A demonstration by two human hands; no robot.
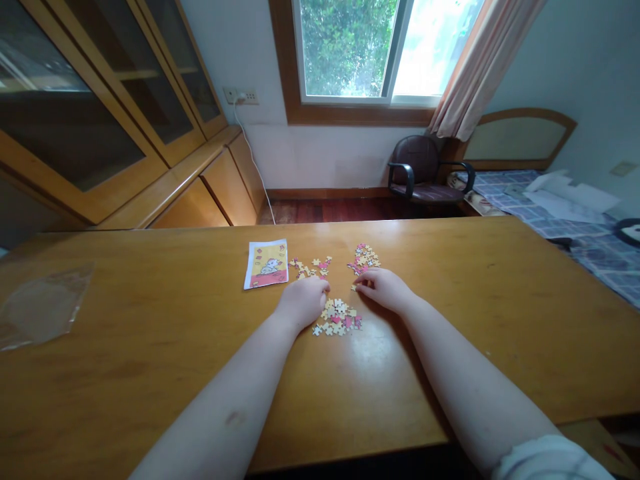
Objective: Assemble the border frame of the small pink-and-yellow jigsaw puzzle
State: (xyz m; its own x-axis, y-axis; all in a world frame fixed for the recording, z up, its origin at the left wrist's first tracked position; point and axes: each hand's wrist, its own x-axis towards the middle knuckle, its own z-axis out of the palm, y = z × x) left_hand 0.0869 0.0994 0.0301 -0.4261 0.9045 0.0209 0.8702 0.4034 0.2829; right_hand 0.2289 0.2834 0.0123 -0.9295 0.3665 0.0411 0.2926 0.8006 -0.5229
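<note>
Loose jigsaw pieces lie in three small heaps on a wooden table [150,320]: one heap [339,317] between my hands, one [311,267] further back, one [365,257] back right. My left hand [303,300] rests with fingers curled at the left edge of the near heap; whether it holds a piece is hidden. My right hand [384,287] has its fingertips pinched together by a piece at the foot of the back right heap. A printed picture card [267,264] with a white cartoon figure lies left of the pieces.
A clear plastic bag [43,303] lies at the table's left end. Beyond the table stand glass-door wooden cabinets [100,113], a dark armchair [425,170] under a window, and a bed [565,213] with papers on the right.
</note>
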